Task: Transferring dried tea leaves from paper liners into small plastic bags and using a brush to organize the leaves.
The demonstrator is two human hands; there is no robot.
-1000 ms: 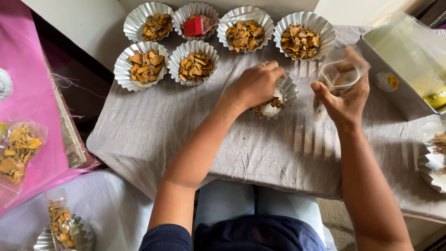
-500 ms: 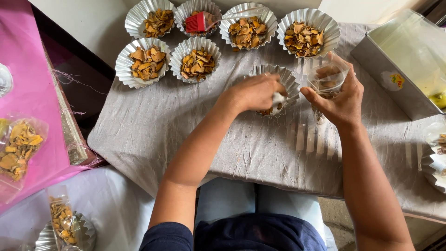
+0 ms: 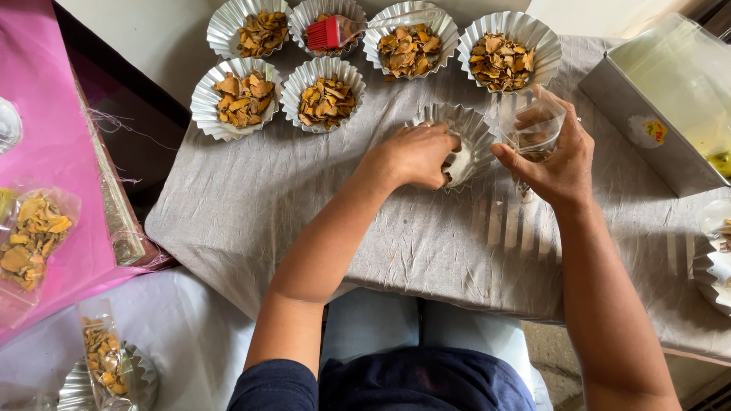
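Observation:
My left hand [image 3: 417,154] reaches into a fluted foil cup [image 3: 466,134] on the grey cloth, its fingers curled inside it; what they pinch is hidden. My right hand [image 3: 554,156] holds a small clear plastic bag [image 3: 533,128] open just right of that cup, with a few brown chips inside. Behind them stand several foil cups filled with orange-brown dried chips [image 3: 501,59].
A red brush [image 3: 326,33] lies in one back cup. A metal box with clear bags [image 3: 664,106] sits at right. Filled chip bags [image 3: 30,236] lie on pink paper [image 3: 46,114] at left. More foil cups [image 3: 716,262] sit at the right edge.
The foil cup and my left hand have shifted slightly toward the back rows. My right hand has lowered the clear bag closer beside the cup.

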